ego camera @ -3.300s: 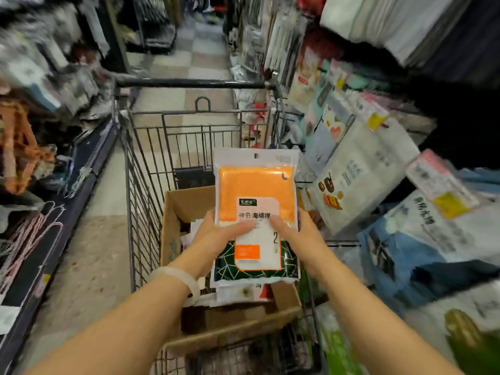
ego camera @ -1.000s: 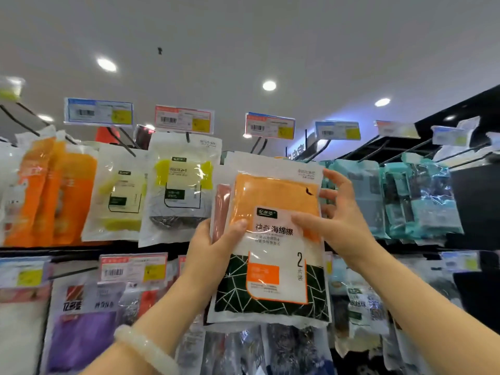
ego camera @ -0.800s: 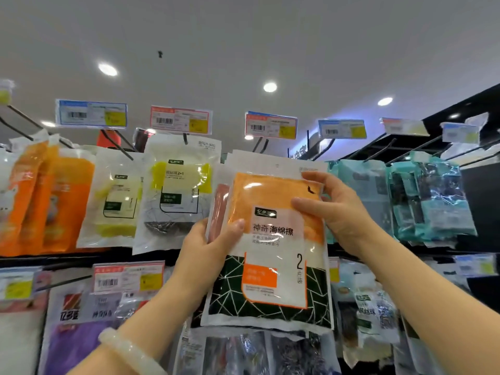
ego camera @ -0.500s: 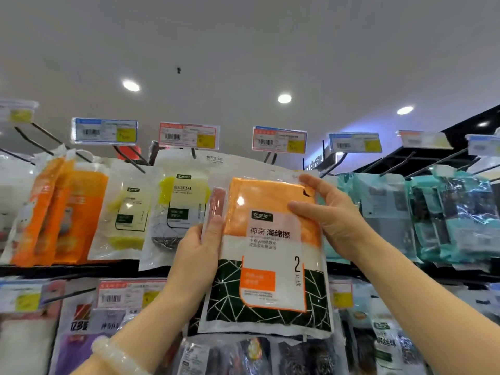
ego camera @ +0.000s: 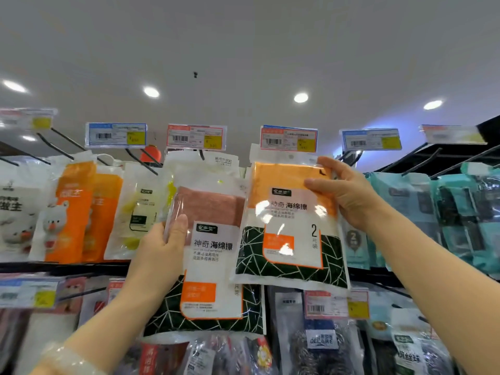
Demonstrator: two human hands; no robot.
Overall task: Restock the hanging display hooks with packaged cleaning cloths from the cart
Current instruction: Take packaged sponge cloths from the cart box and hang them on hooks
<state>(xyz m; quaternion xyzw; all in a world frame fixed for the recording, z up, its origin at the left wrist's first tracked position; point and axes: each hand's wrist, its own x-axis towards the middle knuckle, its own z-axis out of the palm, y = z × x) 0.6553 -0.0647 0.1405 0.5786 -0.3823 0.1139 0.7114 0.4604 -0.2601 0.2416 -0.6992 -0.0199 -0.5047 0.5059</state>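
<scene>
Head view: right hand (ego camera: 349,196) pinching orange cloth pack (ego camera: 292,212), left hand (ego camera: 165,239) gripping pink pack (ego camera: 213,239); hanging step, next thread orange's hole onto hook.

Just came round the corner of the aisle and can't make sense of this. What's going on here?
A person is restocking hanging hooks. The right hand holds the orange cloth pack up just under a price tag, its hang hole near the hook. The left hand holds a pink cloth pack lower and to the side. Whether the orange one is on the hook yet can't be seen.
</scene>
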